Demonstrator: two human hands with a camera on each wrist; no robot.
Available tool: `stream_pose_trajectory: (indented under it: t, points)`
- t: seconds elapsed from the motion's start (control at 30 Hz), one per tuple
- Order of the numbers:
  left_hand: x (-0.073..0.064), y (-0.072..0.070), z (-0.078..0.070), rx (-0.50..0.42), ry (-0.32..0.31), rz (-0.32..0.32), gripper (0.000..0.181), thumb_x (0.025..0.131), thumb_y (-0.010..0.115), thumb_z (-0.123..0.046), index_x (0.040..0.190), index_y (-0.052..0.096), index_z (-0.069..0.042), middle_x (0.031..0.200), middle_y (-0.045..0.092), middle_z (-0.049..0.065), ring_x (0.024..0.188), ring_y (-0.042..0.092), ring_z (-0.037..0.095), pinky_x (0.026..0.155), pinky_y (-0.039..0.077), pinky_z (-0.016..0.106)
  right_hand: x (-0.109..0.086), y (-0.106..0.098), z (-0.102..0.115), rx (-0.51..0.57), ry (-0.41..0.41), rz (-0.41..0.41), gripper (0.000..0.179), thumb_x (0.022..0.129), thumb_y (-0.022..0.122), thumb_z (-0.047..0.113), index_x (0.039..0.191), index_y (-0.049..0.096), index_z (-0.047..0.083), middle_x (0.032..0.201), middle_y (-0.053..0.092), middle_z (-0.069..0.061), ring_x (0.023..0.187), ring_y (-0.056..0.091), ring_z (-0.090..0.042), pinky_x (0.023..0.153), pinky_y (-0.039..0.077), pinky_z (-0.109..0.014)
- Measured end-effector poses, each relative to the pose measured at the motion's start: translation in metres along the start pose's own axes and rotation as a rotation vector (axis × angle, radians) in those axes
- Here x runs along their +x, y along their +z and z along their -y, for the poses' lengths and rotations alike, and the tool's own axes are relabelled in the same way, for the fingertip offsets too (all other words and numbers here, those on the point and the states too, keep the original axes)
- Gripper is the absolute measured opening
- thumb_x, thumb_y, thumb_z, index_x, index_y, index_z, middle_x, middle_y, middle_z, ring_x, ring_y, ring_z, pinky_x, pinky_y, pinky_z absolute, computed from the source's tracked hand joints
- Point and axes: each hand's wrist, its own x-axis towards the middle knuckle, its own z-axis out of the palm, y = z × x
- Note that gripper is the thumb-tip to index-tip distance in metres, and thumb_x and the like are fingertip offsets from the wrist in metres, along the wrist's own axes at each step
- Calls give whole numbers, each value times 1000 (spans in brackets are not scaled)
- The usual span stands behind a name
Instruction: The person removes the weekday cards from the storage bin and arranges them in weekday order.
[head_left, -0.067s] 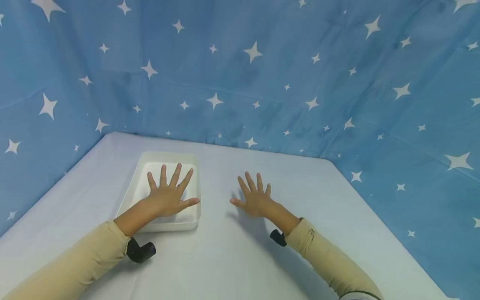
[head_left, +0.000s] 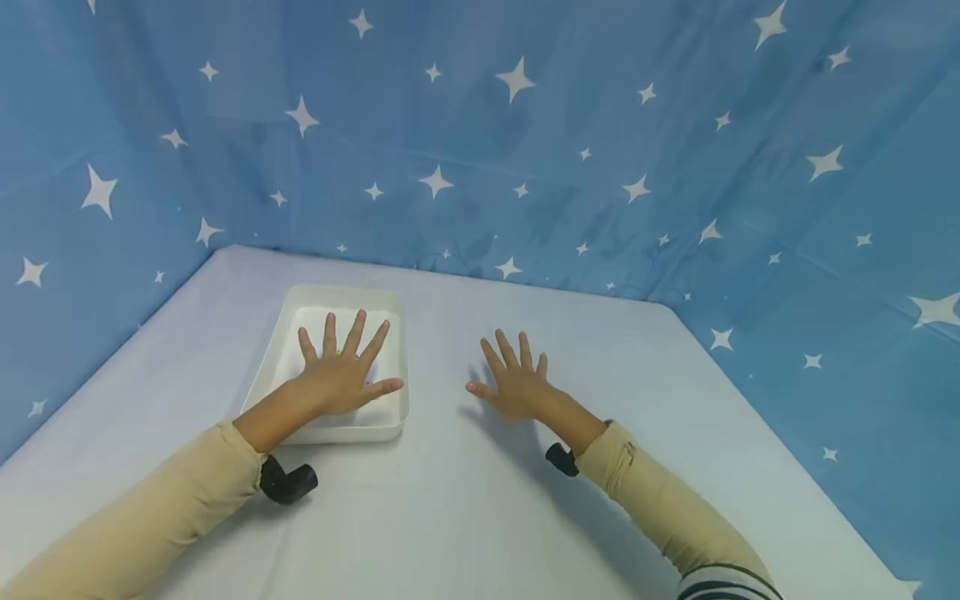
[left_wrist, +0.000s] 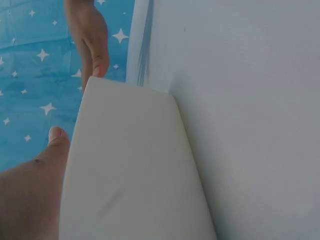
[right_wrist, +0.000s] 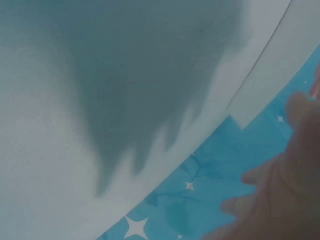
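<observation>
My left hand (head_left: pixel 335 383) is spread flat over a white rectangular tray (head_left: pixel 345 434), fingers straight and thumb out to the right. Between its fingers, tiny bits of yellow and red show inside the tray; the hand hides most of them. To the right of the tray, my right hand (head_left: pixel 517 390) hovers above the white table, also with spread fingers and holding nothing. The left wrist view shows the tray's outer wall (left_wrist: pixel 130 160) close up, with the left thumb (left_wrist: pixel 59 137) beside it. In the right wrist view, the right hand (right_wrist: pixel 285 185) appears at the lower right.
A white cloth covers the table (head_left: pixel 465 517). Blue curtains (head_left: pixel 480 125) with white stars hang along its back and sides. Black wrist devices (head_left: pixel 288 483) sit under both beige sleeves. The right hand's shadow (right_wrist: pixel 155 90) falls on the cloth.
The head view has tilted slightly down, so tray, table and hands sit a little higher in it. Both hands keep the same spread pose over the same places.
</observation>
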Motion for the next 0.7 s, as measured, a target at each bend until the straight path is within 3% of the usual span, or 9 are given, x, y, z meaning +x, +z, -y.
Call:
stream_pose_trajectory:
  t: [0.17, 0.33, 0.4, 0.5, 0.6, 0.7]
  points:
    - [-7, -23, 27, -11, -68, 0, 90, 83, 24, -75, 146, -13, -22, 150, -21, 20, 127, -23, 56, 87, -19, 75, 19, -19, 21, 21, -82, -20, 79, 89, 30, 64, 148, -4, 24, 154, -16, -4, 138, -20, -35, 107, -1, -64]
    - [-11, -45, 60, -119, -138, 55, 91, 84, 24, -72, 144, -19, -19, 147, -25, 23, 124, -28, 56, 85, -20, 76, 37, -34, 54, 53, -232, -69, 80, 89, 38, 60, 148, 1, 21, 155, -8, -6, 141, -12, -33, 110, 3, -59]
    - [-10, -48, 74, -169, -153, 64, 92, 86, 28, -69, 144, -19, -16, 146, -24, 26, 124, -26, 58, 86, -18, 77, 47, -36, 70, 62, -290, -83, 83, 88, 43, 59, 148, 2, 20, 155, -4, -6, 142, -8, -31, 112, 6, -55]
    - [-8, -37, 96, -215, -141, 55, 93, 89, 37, -61, 144, -16, -9, 145, -17, 33, 125, -17, 61, 91, -8, 77, 67, -35, 99, 50, -372, -56, 96, 79, 54, 63, 148, 3, 21, 155, 5, -6, 143, -1, -27, 113, 10, -50]
    - [-5, -14, 112, -300, -93, 44, 93, 91, 45, -51, 144, -13, -1, 144, -11, 37, 128, -9, 60, 96, 0, 75, 85, -27, 123, 35, -429, 51, 110, 68, 64, 66, 148, 2, 22, 154, 12, -4, 143, 7, -24, 113, 15, -47]
    - [-2, 3, 120, -437, -55, 19, 89, 92, 46, -44, 143, -12, 0, 146, -9, 34, 132, -5, 55, 99, -3, 72, 96, -18, 136, 23, -434, 173, 119, 61, 69, 67, 148, -1, 24, 154, 12, -2, 142, 12, -22, 113, 16, -47]
